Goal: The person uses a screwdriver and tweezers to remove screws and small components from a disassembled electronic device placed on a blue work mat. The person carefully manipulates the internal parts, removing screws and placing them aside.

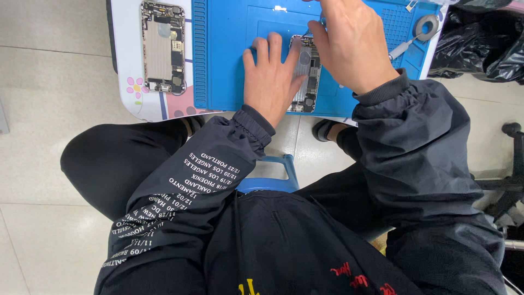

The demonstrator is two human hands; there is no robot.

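An opened phone body (307, 76) with its inner parts showing lies on a blue work mat (224, 60). My left hand (271, 82) rests flat on the mat, fingers apart, pressing the phone's left edge. Over the phone's top end my right hand (355, 46) has its fingers curled together; whatever thin tool it pinches is hidden by the fingers. Both arms wear dark jacket sleeves.
A second opened phone shell (163, 47) lies on the white table (126, 65) left of the mat. A screwdriver (403, 49) and a tape roll (427, 26) sit at the mat's right end. Black bags (480, 43) are at the far right, a blue stool (270, 180) under me.
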